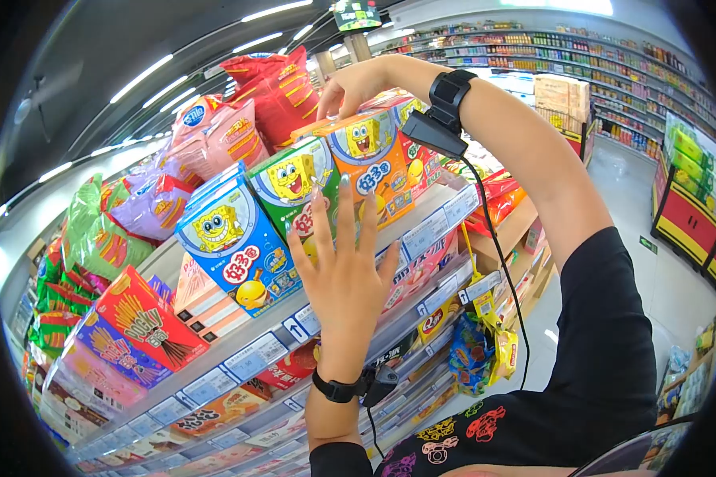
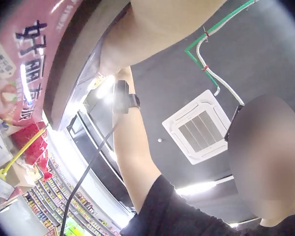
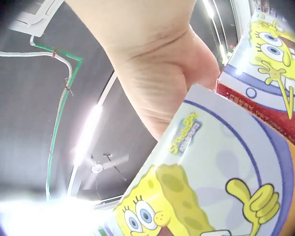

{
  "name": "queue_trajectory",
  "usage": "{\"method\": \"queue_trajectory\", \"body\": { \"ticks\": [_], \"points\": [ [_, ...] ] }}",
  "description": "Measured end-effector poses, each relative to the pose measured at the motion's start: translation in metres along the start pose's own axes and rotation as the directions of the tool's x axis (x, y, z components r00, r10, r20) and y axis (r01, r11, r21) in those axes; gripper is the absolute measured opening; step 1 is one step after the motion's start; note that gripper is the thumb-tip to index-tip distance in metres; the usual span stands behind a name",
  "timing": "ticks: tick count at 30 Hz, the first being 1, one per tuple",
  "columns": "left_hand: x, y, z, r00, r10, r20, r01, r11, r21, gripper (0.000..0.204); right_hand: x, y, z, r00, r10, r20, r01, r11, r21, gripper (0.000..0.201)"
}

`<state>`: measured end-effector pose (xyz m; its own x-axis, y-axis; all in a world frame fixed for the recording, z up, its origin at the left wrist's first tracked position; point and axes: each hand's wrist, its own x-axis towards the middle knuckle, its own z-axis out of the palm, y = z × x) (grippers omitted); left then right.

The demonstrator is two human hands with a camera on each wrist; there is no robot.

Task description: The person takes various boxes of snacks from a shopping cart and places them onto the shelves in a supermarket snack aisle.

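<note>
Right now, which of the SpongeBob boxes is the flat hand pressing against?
The green box, the middle of the row: the left hand lies against its front, between the blue box and orange box.

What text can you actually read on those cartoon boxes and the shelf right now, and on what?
"好多鱼" on the blue box, green box and orange box.
"SpongeBob", small and partly legible, on the box front beside the right hand.
"好丽友", large, partly cut off, on the pink pack.
Price tags on the shelf rail: too small to read.
Left hand covers part of the green box.
</note>
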<state>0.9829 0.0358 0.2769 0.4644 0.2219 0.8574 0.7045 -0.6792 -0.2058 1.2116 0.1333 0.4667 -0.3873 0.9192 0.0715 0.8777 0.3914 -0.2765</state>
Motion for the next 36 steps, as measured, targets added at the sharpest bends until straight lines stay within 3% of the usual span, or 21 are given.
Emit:
{"method": "queue_trajectory", "body": {
  "ticks": [5, 11, 17, 21, 24, 28, 33, 36],
  "points": [
    [-0.001, -0.001, 0.0, 1.0, -0.001, -0.006, 0.001, 1.0, 0.0, 0.051, -0.01, 0.001, -0.003, 1.0, 0.012, -0.023, -0.009, 0.992, 0.127, 0.045],
    [0.0, 0.0, 0.0, 1.0, 0.003, -0.014, -0.004, 1.0, -0.005, 0.048, -0.013, 0.004, -0.005, 0.995, 0.1, 0.03, -0.103, 0.985, 0.139, 0.043],
    [0.0, 0.0, 0.0, 1.0, 0.007, -0.022, -0.007, 1.0, -0.013, 0.047, -0.027, -0.002, -0.011, 0.978, 0.183, -0.103, -0.162, 0.969, 0.185, 0.042],
    [0.001, 0.001, 0.0, 1.0, 0.007, -0.027, -0.007, 1.0, -0.003, 0.047, -0.05, 0.013, -0.023, 0.954, 0.284, -0.099, -0.268, 0.951, 0.152, 0.041],
    [0.002, 0.001, 0.002, 0.999, 0.005, -0.034, -0.005, 1.0, -0.002, 0.045, -0.065, 0.033, -0.026, 0.957, 0.278, -0.083, -0.263, 0.952, 0.16, 0.039],
    [0.001, 0.002, 0.002, 0.999, 0.007, -0.035, -0.006, 1.0, 0.03, 0.045, -0.078, 0.045, -0.024, 0.99, 0.141, -0.028, -0.134, 0.976, 0.173, 0.043],
    [0.003, 0.004, 0.0, 0.999, 0.009, -0.039, -0.008, 0.999, 0.037, 0.044, -0.082, 0.048, -0.02, 0.971, 0.237, -0.024, -0.231, 0.961, 0.152, 0.051],
    [0.002, 0.003, 0.0, 0.999, 0.016, -0.042, -0.014, 0.999, 0.032, 0.044, -0.087, 0.041, -0.01, 0.933, 0.342, -0.108, -0.323, 0.932, 0.165, 0.059]
  ]
}}
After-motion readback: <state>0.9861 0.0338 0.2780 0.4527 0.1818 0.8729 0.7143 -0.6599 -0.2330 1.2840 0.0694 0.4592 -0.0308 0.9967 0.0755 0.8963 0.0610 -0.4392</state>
